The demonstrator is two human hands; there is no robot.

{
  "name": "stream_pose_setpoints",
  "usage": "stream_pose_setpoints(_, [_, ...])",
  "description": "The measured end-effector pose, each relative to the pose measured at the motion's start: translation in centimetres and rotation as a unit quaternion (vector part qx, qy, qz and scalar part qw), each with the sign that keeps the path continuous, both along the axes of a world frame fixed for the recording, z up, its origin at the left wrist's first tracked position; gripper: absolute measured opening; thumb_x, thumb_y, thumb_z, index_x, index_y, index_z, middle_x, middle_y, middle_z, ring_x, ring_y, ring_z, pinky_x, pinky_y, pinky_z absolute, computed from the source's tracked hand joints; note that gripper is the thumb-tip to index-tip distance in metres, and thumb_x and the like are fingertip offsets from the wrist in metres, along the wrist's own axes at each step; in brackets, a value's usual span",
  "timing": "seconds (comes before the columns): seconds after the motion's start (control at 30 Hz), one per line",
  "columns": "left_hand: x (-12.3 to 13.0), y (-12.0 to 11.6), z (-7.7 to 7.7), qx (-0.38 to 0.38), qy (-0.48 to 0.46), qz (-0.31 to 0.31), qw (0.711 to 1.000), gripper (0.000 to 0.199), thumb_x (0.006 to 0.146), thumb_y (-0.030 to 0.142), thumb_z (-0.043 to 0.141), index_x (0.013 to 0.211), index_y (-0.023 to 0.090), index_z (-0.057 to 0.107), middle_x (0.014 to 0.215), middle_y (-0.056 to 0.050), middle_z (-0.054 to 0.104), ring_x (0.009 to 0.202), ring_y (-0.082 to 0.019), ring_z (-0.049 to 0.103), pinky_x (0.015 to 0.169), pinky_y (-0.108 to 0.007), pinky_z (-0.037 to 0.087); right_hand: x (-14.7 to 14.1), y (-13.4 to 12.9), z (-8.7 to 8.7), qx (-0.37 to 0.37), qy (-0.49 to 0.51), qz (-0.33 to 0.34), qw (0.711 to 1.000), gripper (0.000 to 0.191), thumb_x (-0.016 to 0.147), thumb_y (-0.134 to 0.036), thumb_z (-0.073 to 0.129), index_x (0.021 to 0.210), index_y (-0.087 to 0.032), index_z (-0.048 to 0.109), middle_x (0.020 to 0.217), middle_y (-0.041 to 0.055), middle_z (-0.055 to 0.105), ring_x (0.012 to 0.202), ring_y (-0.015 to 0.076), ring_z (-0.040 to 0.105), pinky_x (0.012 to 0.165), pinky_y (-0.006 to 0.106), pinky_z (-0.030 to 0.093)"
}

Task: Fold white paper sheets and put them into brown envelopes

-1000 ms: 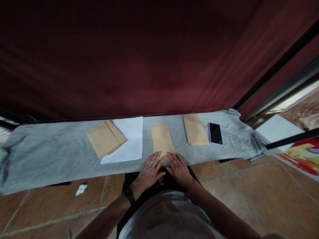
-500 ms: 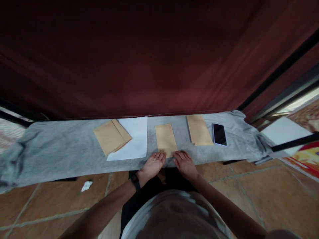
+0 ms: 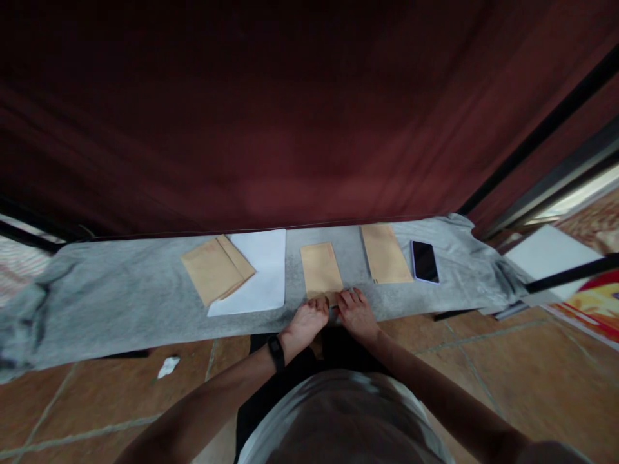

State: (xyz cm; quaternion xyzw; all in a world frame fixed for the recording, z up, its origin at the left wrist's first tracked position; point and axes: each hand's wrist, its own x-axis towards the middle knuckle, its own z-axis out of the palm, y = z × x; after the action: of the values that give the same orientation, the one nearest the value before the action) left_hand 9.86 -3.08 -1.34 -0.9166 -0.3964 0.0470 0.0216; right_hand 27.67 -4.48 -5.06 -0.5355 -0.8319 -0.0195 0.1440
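Note:
A brown paper envelope [image 3: 321,267] lies flat at the middle of the cloth-covered surface, its near end between my hands. My left hand [image 3: 310,321], with a dark band at the wrist, has its fingers curled and closed on the near left corner. Opposite it, my right hand [image 3: 356,314] grips the near right corner, fingers bent. The fingers partly hide the envelope's near edge. To the left, several brown envelopes [image 3: 213,270] overlap white paper [image 3: 265,270]. More brown envelopes [image 3: 387,254], neatly stacked, lie to the right.
A phone [image 3: 425,261] with a pale purple edge rests right of the stack. Grey cloth [image 3: 135,290] covers the narrow surface, with a dark red panel [image 3: 290,161] rising behind. White scrap [image 3: 168,367] lies on the tiled floor. Dark bars stand at both sides.
My left hand has turned and its fingers have curled in at the envelope's near edge. My right hand's fingers have bent there too. The envelope has stayed in place.

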Motion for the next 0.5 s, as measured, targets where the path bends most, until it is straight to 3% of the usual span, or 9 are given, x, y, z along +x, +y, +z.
stream_pose_setpoints(0.17, [-0.8,0.4,2.7,0.014,-0.031,0.008,0.999,0.041,0.09,-0.002,0.041,0.121,0.013,0.063,0.111,-0.016,0.07,0.105,-0.028,0.067,0.087,-0.041,0.054,0.3,1.0,2.2,-0.032,0.012,-0.004,0.999,0.037,0.094,-0.014,0.054,0.128,-0.021,0.067,0.125,0.0113,0.07,0.103,0.0254,0.067,0.095,0.039,0.052])
stream_pose_setpoints(0.23, [-1.5,0.9,3.9,0.026,-0.107,0.028,0.994,0.043,0.095,0.006,0.043,0.134,0.018,0.058,0.13,-0.016,0.065,0.125,-0.029,0.059,0.102,-0.044,0.049,0.9,1.7,3.5,-0.04,0.059,-0.031,0.997,0.039,0.095,-0.012,0.051,0.128,-0.024,0.068,0.121,0.0091,0.072,0.096,0.0232,0.07,0.087,0.035,0.055])
stream_pose_setpoints(0.3, [-1.9,1.3,4.6,0.042,-0.244,0.103,0.963,0.047,0.1,0.023,0.049,0.147,0.02,0.047,0.152,-0.015,0.05,0.143,-0.031,0.043,0.114,-0.048,0.04,1.5,2.5,4.7,-0.036,0.18,-0.077,0.98,0.034,0.099,-0.019,0.048,0.124,-0.025,0.07,0.118,0.0075,0.074,0.094,0.0229,0.071,0.084,0.035,0.056])
stream_pose_setpoints(0.37, [-1.6,1.4,4.5,0.01,-0.412,0.22,0.884,0.059,0.098,0.042,0.056,0.151,0.02,0.041,0.158,-0.016,0.042,0.148,-0.032,0.037,0.117,-0.049,0.038,1.8,3.0,5.6,-0.048,0.374,-0.127,0.917,0.029,0.101,-0.034,0.05,0.111,-0.022,0.075,0.106,0.0063,0.076,0.089,0.0231,0.071,0.08,0.036,0.058])
stream_pose_setpoints(0.43, [-0.5,1.0,3.7,-0.11,-0.562,0.317,0.756,0.065,0.091,0.055,0.063,0.143,0.019,0.05,0.148,-0.017,0.053,0.138,-0.032,0.05,0.11,-0.048,0.046,1.3,3.1,6.1,-0.092,0.576,-0.158,0.797,0.032,0.094,-0.048,0.06,0.096,-0.02,0.077,0.092,0.0044,0.077,0.081,0.0224,0.071,0.075,0.036,0.059])
stream_pose_setpoints(0.5, [1.3,0.3,2.7,-0.283,-0.657,0.352,0.604,0.063,0.083,0.062,0.07,0.129,0.019,0.061,0.129,-0.016,0.067,0.118,-0.031,0.065,0.096,-0.045,0.055,0.0,2.7,6.1,-0.15,0.716,-0.162,0.662,0.032,0.083,-0.052,0.072,0.088,-0.02,0.076,0.086,0.0026,0.076,0.077,0.0208,0.069,0.071,0.034,0.059])
